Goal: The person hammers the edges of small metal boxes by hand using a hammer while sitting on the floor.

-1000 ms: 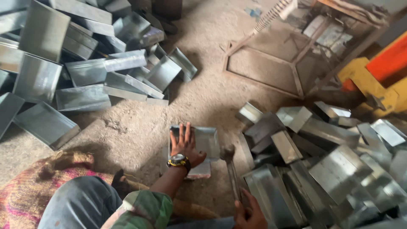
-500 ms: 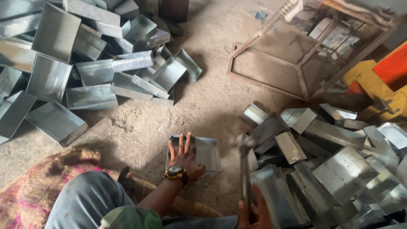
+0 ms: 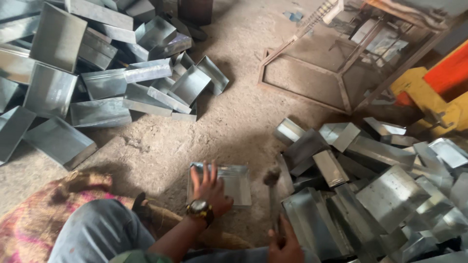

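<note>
Galvanised sheet-metal trays (image 3: pixel 58 92) lay heaped in the upper left of the frame, on the dusty floor (image 3: pixel 243 122). At lower left a patterned cloth (image 3: pixel 34 229) sat beside the person's knee. Near the lower centre, the left hand (image 3: pixel 208 191) pressed flat on a shallow metal tray (image 3: pixel 233 184), fingers (image 3: pixel 204 171) spread open and laid over its left half, a wristwatch (image 3: pixel 200 209) on the wrist, forearm running down to the lower edge. Just right of the tray, the right hand (image 3: pixel 283 246) was closed round the handle of a hammer (image 3: pixel 272 178), whose head stood raised beside the tray's right rim. By my judgement the step in hand was hammering the tray's edge while pinning it down; the next blow would call for a firm hold and fingers kept off the struck rim. Further right lay a second pile of folded metal pieces (image 3: pixel 380 190), with a metal frame (image 3: pixel 312 73) above.
</note>
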